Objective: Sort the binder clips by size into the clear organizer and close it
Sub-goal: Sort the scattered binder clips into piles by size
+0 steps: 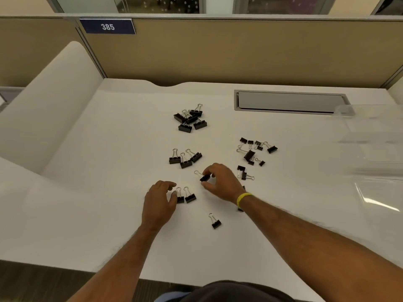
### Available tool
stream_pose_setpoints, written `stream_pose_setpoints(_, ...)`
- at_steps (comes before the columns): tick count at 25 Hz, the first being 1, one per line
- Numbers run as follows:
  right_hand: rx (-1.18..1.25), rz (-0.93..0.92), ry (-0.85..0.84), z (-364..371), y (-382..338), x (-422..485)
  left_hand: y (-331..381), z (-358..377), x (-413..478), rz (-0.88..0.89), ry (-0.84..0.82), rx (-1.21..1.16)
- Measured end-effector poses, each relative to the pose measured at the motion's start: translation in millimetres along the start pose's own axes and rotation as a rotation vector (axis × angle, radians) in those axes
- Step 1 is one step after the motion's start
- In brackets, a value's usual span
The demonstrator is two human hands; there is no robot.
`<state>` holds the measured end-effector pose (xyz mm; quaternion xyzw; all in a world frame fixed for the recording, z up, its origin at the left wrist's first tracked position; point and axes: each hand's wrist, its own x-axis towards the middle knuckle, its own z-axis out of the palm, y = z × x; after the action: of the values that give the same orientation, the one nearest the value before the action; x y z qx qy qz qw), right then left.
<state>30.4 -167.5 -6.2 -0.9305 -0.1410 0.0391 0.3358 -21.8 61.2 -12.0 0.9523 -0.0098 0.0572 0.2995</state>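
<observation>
Black binder clips lie in groups on the white desk [109, 203]. A pile of large clips [190, 119] sits far centre. Three medium clips [185, 159] lie nearer. A scatter of small and mixed clips [255, 151] lies to the right. My right hand [220, 182] pinches a medium clip [205, 177] between thumb and fingers, just above the desk. My left hand [160, 201] touches the left one of two clips [186, 196] with its thumb, fingers loosely curled. A single clip [215, 222] lies close to me. The clear organizer [375, 149] stands open at the right edge.
A grey cable hatch [290, 102] is set into the desk at the back right. A tan partition wall [218, 51] closes the back. A white side panel [50, 101] rises on the left. Two more small clips [245, 174] lie just right of my right hand.
</observation>
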Motion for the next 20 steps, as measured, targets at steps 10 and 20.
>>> stream_pose_setpoints(10, -0.095, 0.072, -0.063, 25, -31, -23, -26, -7, -5, 0.073, -0.128, -0.076)
stream_pose_setpoints(20, -0.054, 0.176, 0.017, 19, -26, -37, -31, -9, 6, 0.133, -0.140, -0.106)
